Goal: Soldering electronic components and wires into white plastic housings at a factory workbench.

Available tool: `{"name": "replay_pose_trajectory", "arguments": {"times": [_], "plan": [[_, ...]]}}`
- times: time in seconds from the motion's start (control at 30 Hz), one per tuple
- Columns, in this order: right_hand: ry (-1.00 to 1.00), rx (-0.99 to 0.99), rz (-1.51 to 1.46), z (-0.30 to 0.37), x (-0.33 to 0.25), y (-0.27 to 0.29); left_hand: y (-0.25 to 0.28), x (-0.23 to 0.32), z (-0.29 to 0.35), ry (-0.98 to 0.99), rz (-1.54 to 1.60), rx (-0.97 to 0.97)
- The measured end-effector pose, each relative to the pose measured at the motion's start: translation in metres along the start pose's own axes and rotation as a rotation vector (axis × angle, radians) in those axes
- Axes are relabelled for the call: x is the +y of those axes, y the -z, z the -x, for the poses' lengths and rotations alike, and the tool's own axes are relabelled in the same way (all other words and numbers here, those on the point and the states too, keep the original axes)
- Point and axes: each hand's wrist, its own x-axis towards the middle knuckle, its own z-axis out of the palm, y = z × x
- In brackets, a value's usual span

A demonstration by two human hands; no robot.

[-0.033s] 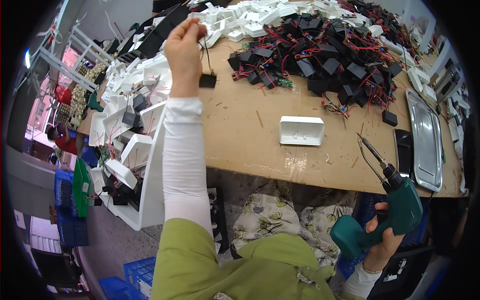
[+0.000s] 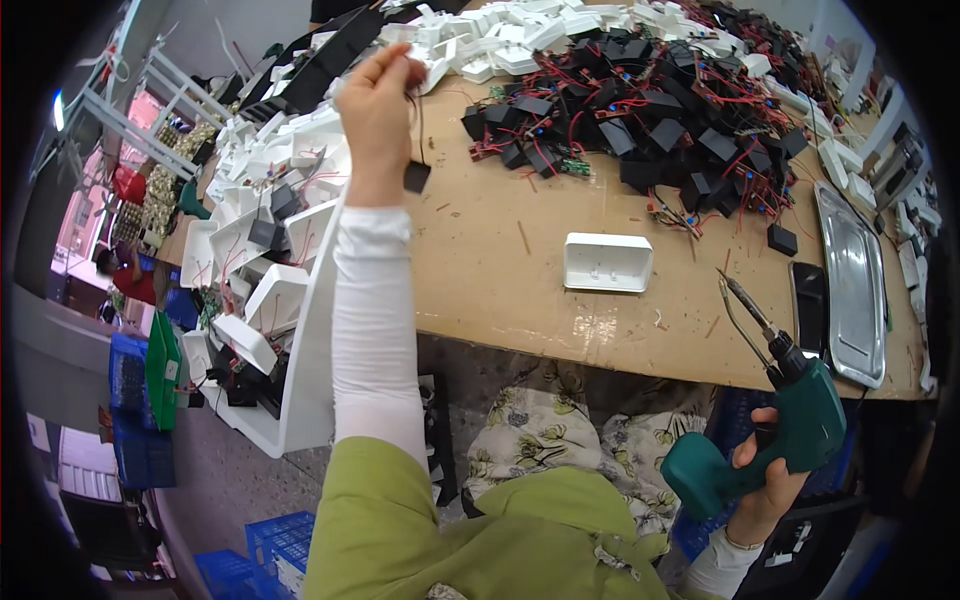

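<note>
My left hand [image 2: 378, 120] is raised over the far left of the table, thumb and fingers pinched on a thin dark wire [image 2: 424, 130]. A small black box [image 2: 417, 178] dangles from that wire above the tabletop. Low on the right, my right hand [image 2: 768, 485] grips a green soldering gun [image 2: 815, 415] by its handle, a finger at the trigger. Its metal tip and curved feed tube point up toward the table's front edge, touching nothing I can make out. An open white plastic case [image 2: 608, 275] rests on the table between my hands.
Black boxes with red wires and circuit boards [image 2: 640, 125] are heaped at the back right. White cases [image 2: 490, 45] pile up behind. At the left stands a white bin [image 2: 312, 370] of wired cases. A metal tray [image 2: 852, 290] and a flat black object [image 2: 808, 310] lie right.
My left hand has shifted slightly right and down, and the hanging black box has swung and turned. The whole view has moved a little. My right hand keeps the same grip.
</note>
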Motion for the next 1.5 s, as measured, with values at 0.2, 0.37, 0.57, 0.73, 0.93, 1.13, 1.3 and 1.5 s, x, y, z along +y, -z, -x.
{"name": "replay_pose_trajectory", "arguments": {"times": [0.2, 0.37, 0.57, 0.73, 0.93, 1.13, 1.3, 1.5], "plan": [[-0.029, -0.021, 0.003, 0.007, 0.001, 0.005, 0.032, 0.017, 0.073, 0.385, -0.292, -0.516], [-0.024, -0.046, -0.016, 0.005, 0.008, 0.002, 0.011, 0.024, 0.128, 0.533, -0.230, -0.942], [-0.042, -0.045, 0.003, 0.006, 0.009, -0.001, -0.010, 0.017, 0.174, 0.195, -0.265, -1.024], [-0.012, -0.011, 0.040, 0.011, 0.013, -0.003, -0.013, 0.019, 0.187, -0.208, -0.644, -1.129], [-0.009, 0.025, 0.044, 0.018, 0.012, -0.005, -0.022, 0.028, 0.202, -0.448, -0.980, -1.103], [-0.044, -0.023, 0.004, 0.020, 0.014, 0.004, -0.022, 0.026, 0.204, -0.350, -0.952, -1.093], [-0.055, -0.031, -0.003, 0.021, 0.016, 0.006, -0.021, 0.021, 0.206, -0.284, -0.863, -1.054], [-0.054, -0.025, 0.017, 0.020, 0.017, -0.002, -0.021, 0.009, 0.216, -0.293, -0.704, -0.913]]}}
